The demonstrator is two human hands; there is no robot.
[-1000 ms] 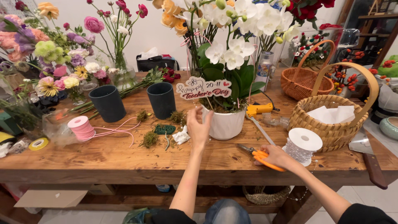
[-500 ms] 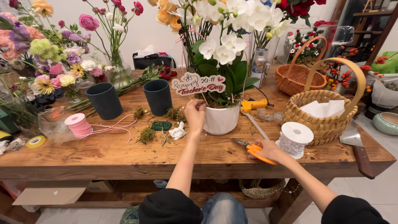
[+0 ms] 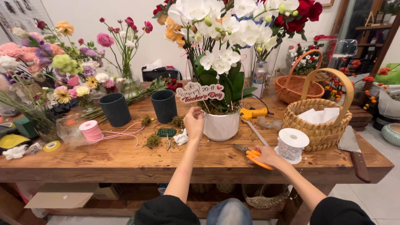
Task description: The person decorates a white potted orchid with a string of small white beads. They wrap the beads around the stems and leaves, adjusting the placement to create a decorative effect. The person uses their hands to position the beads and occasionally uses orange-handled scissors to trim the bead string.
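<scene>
Orange scissors [image 3: 253, 155] lie under right hand [image 3: 266, 156].

A long wooden workbench [image 3: 125, 156] runs across the middle of the frame, with a lower shelf beneath it in shadow. A plain white wall [image 3: 83, 16] fills the upper left, bright and evenly lit. At the upper right stand dark wooden shelves [image 3: 377, 29] and a doorway frame. Pale floor [image 3: 375, 196] shows at the lower right corner
</scene>
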